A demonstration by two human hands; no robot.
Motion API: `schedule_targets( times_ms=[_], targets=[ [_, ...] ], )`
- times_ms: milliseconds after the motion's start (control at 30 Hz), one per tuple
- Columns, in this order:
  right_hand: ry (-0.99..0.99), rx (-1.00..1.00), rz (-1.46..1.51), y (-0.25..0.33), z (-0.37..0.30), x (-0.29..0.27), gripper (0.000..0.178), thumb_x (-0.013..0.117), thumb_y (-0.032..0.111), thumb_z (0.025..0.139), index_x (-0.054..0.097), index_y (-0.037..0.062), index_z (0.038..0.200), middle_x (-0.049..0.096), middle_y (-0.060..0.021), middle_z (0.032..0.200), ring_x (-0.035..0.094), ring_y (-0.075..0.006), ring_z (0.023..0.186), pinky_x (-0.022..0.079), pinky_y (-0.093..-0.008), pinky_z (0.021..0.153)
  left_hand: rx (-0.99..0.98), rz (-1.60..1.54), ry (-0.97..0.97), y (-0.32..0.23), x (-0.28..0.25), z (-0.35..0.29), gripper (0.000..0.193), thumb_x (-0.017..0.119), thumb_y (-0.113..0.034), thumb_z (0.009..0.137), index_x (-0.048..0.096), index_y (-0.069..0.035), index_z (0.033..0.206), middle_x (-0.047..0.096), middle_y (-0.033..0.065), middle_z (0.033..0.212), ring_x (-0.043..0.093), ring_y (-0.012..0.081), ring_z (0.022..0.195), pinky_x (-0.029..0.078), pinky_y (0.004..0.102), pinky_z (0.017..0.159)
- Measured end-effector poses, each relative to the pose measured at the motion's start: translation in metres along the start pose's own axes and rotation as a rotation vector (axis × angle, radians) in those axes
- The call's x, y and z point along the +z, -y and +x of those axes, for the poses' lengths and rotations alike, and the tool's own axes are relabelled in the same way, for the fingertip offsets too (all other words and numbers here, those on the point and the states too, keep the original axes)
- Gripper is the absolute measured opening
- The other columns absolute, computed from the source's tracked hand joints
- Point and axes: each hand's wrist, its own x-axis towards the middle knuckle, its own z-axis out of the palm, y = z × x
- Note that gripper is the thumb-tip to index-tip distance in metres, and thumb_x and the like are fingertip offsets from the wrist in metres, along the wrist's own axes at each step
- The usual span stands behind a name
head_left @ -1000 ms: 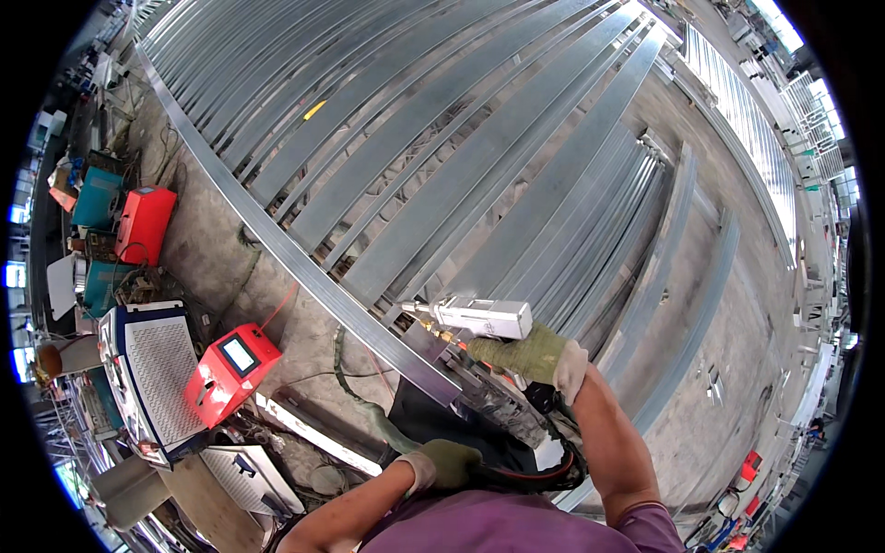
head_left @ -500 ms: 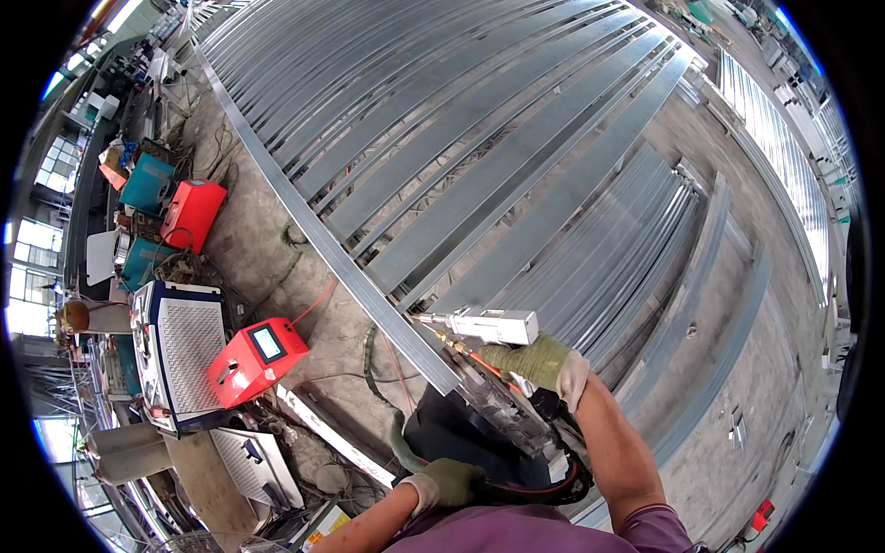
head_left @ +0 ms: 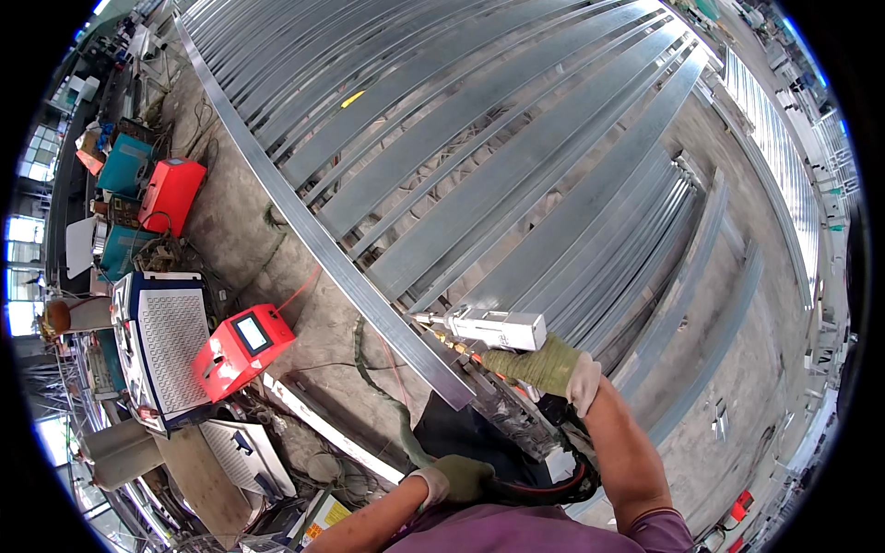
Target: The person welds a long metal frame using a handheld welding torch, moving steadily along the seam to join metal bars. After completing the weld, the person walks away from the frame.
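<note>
White tool (head_left: 498,327) shows, green glove (head_left: 544,362) hiding its handle.

The right hand (head_left: 544,366) wears an olive-green work glove (head_left: 527,363) of fabric with fine ribbed lines, ending in a pale, off-white cuff (head_left: 583,384) gathered loosely around the wrist. A matching olive glove (head_left: 470,477), darker in the shade, covers the left hand (head_left: 461,481), and it too closes in a pale cuff (head_left: 434,488). The torso is clad in a plain purple shirt (head_left: 516,532), whose short right sleeve (head_left: 662,532) has a narrow contrasting trim along its hem.
</note>
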Motion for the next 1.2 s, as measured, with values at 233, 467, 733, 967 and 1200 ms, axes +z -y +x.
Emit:
schedule_targets(
  times_ms=[233,467,733,967,1200],
  targets=[
    [0.008,0.004,-0.049,-0.008,0.011,0.002,0.062,0.072,0.056,0.100,0.066,0.0167,0.147,0.078,-0.0083,0.097,0.069,-0.0190,0.074,0.057,-0.0350,0.071,0.033,0.023,0.050,0.001,-0.013,0.004,0.035,0.066,-0.027,0.085,0.070,-0.007,0.114,0.076,0.0236,0.109,0.072,0.0465,0.106,0.054,0.0534,0.091],
    [0.032,0.040,-0.014,0.000,0.013,0.007,0.060,0.071,0.058,0.099,0.069,0.0154,0.141,0.070,-0.0043,0.077,0.064,-0.0160,0.062,0.053,-0.0357,0.060,-0.003,-0.009,0.060,0.004,-0.012,0.007,0.038,0.067,-0.027,0.086,0.071,-0.009,0.119,0.076,0.0229,0.111,0.072,0.0451,0.108,0.055,0.0523,0.094],
    [0.025,-0.011,-0.033,-0.007,0.016,0.010,0.064,0.071,0.060,0.099,0.067,0.0166,0.146,0.074,-0.0074,0.087,0.066,-0.0190,0.066,0.055,-0.0376,0.064,-0.013,0.023,0.092,0.005,-0.012,0.009,0.039,0.067,-0.029,0.087,0.072,-0.011,0.122,0.077,0.0216,0.114,0.073,0.0436,0.110,0.055,0.0506,0.095],
    [0.047,0.063,-0.029,0.008,0.008,0.006,0.065,0.072,0.059,0.098,0.067,0.0174,0.148,0.078,-0.0105,0.105,0.072,-0.0227,0.080,0.058,-0.0378,0.077,-0.028,0.022,0.106,0.000,-0.018,0.006,0.041,0.068,-0.029,0.087,0.072,-0.011,0.124,0.077,0.0210,0.114,0.073,0.0427,0.111,0.056,0.0498,0.096],
    [0.074,0.148,-0.021,0.028,0.002,0.002,0.063,0.073,0.056,0.098,0.067,0.0162,0.146,0.079,-0.0104,0.117,0.073,-0.0249,0.103,0.058,-0.0367,0.093,-0.020,0.044,0.104,0.004,-0.013,0.007,0.042,0.068,-0.027,0.085,0.070,-0.010,0.124,0.077,0.0199,0.115,0.073,0.0414,0.111,0.055,0.0504,0.096]
  ],
)
